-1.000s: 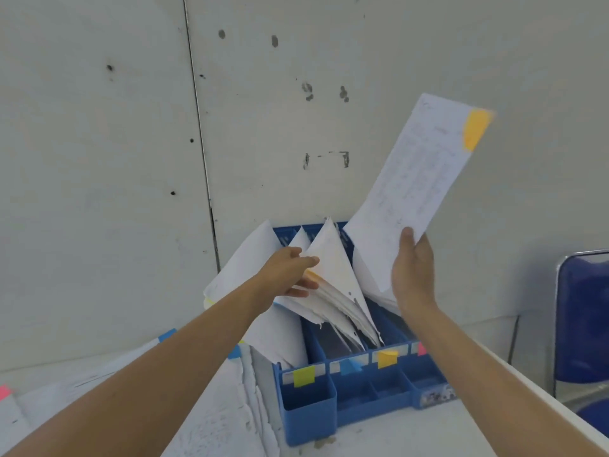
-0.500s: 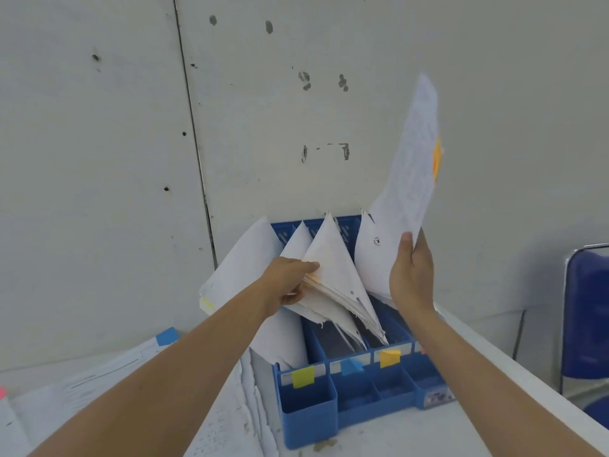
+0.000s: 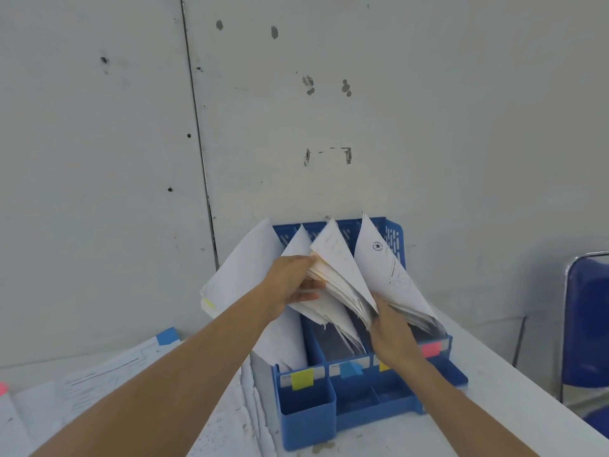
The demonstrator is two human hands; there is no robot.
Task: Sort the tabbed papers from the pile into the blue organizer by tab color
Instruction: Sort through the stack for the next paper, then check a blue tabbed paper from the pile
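Center frame, the organizer (image 3: 306,413) on the bench (image 3: 494,407) holds fanned papers (image 3: 333,258), the left hand (image 3: 291,282) with fingers (image 3: 309,285) curled round some, the right hand (image 3: 392,334) thrust between others, its grip hidden, the pile (image 3: 108,374) lower left, a chair (image 3: 586,324) at the right edge.

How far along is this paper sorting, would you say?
Partway. Many sheets already stand in the blue organizer. The left hand holds one stack aside while the right hand reaches in beside it. Left: the pile on the table, including a blue-tabbed paper.
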